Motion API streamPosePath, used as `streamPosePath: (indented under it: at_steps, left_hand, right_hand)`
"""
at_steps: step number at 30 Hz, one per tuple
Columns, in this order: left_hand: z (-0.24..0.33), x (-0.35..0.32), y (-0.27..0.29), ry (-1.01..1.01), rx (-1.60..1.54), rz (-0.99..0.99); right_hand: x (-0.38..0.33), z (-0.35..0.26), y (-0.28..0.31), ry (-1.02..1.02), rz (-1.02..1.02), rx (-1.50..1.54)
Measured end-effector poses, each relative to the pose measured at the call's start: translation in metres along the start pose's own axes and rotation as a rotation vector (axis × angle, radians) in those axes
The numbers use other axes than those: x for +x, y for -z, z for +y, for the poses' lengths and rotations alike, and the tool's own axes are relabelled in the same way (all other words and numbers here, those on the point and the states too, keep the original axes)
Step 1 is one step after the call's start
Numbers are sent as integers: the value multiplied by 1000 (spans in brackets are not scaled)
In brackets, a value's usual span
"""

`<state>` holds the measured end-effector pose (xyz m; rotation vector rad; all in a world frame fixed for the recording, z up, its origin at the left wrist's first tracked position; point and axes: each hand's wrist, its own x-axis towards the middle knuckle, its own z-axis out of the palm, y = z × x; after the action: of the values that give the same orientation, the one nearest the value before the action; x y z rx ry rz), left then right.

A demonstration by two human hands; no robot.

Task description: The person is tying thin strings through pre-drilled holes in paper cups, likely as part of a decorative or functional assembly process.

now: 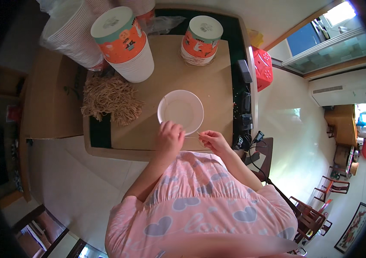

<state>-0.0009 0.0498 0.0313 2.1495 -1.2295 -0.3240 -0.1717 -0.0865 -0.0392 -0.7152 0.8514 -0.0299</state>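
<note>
A round white paper tub stands mouth up on the cardboard sheet in front of me, with a thin strand lying over its far left rim. At its near left rim my left hand has its fingers curled down and closed. My right hand is just right of the near rim, thumb and fingertips pinched together. A thin tan string stretches between the two hands, close to the tub's near side. Left of the tub lies a tangled heap of tan strings.
A tall stack of orange-printed paper tubs stands at the back left, beside plastic-wrapped white tubs. A shorter stack sits farther back, with string round its base. Black adapters and cables line the table's right edge. A cardboard box stands left.
</note>
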Motion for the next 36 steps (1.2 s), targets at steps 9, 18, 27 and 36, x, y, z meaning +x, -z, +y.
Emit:
streamPosePath:
  at_steps: [9, 18, 27, 36]
  left_hand:
    - [-20, 23, -43, 67, -136, -145]
    - [-19, 37, -7, 158, -453, -140]
    - [-12, 32, -8, 127, -435, -155]
    - [-20, 34, -32, -5, -374, -279]
  right_hand:
    - [8, -14, -20, 178, 169, -295]
    - [23, -35, -67, 418, 21, -329]
    - [24, -35, -65, 371, 45, -362]
    - [30, -31, -34, 272, 56, -506]
